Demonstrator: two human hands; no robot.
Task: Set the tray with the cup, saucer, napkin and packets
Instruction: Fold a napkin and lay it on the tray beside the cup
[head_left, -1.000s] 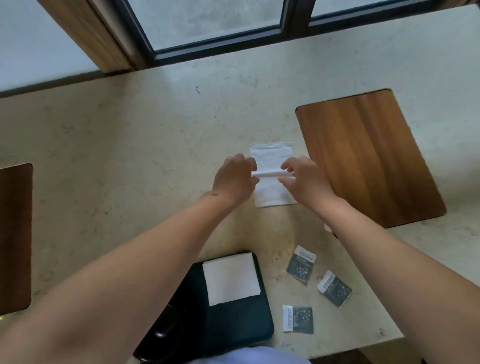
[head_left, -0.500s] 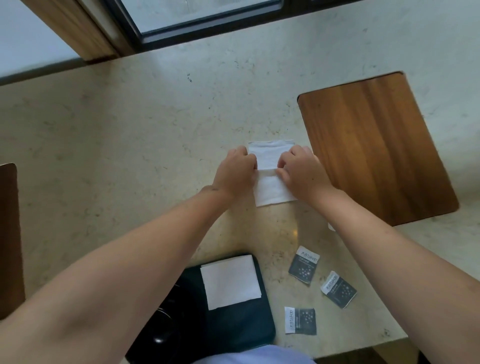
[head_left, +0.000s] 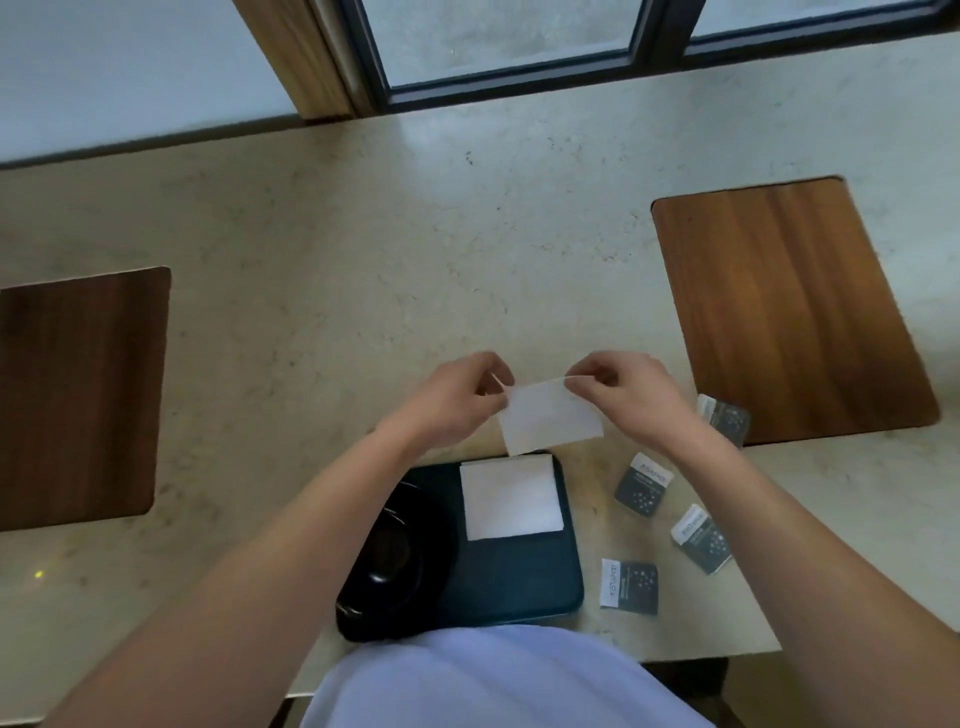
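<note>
A folded white napkin (head_left: 550, 418) hangs in the air just beyond the dark tray (head_left: 519, 577). My left hand (head_left: 457, 402) pinches its left top corner and my right hand (head_left: 631, 395) pinches its right top corner. Another white napkin (head_left: 511, 496) lies flat on the tray's far right part. A black saucer (head_left: 397, 561) with a black cup on it sits at the tray's left, partly hidden by my left forearm. Several dark packets lie on the counter right of the tray: packets (head_left: 644, 484), (head_left: 701, 538), (head_left: 629, 586), and another packet (head_left: 724, 418) behind my right wrist.
The beige stone counter (head_left: 363, 270) carries a wooden board (head_left: 789, 306) at the right and another wooden board (head_left: 78, 395) at the left. A window frame (head_left: 498, 78) runs along the far edge. My light shirt (head_left: 493, 680) fills the bottom.
The napkin was pressed flat on the counter while being folded. Both hands have now lifted it, folded smaller, and brought it nearer the tray. The camera view shifted back.
</note>
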